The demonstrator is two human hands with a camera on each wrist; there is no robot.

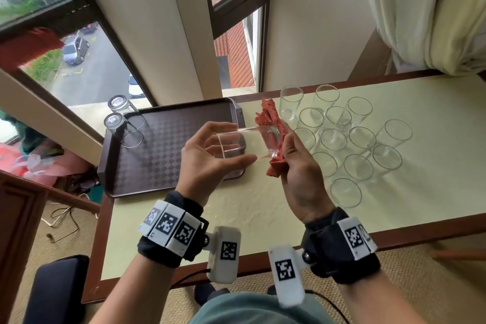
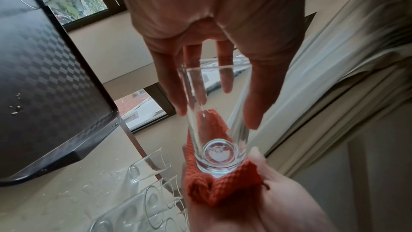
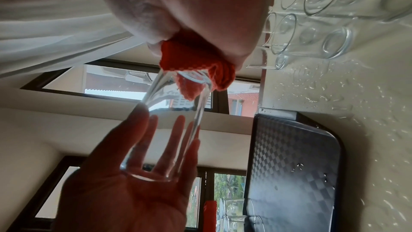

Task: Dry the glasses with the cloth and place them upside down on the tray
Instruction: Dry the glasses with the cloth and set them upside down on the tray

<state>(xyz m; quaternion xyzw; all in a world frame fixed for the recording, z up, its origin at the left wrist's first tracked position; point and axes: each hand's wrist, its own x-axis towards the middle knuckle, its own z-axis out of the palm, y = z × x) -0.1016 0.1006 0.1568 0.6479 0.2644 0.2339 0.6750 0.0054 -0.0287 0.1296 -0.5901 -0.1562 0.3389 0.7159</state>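
Note:
A clear glass (image 1: 263, 139) lies sideways in the air over the tray's right edge. My left hand (image 1: 226, 144) grips its open end between thumb and fingers. My right hand (image 1: 285, 144) holds an orange-red cloth (image 1: 271, 118) cupped against the glass's thick base (image 2: 219, 154). In the right wrist view the cloth (image 3: 189, 55) wraps the base end of the glass (image 3: 169, 126). The dark checkered tray (image 1: 163, 139) lies at the left, with two glasses (image 1: 122, 110) standing upside down at its far left corner.
Several upright glasses (image 1: 360, 137) stand in a cluster on the pale tabletop (image 1: 263, 213) right of my hands. Water drops dot the table (image 3: 334, 94). Windows run along the far edge, a curtain (image 1: 434, 8) hangs at the right, and a black stool (image 1: 57, 289) stands at the lower left.

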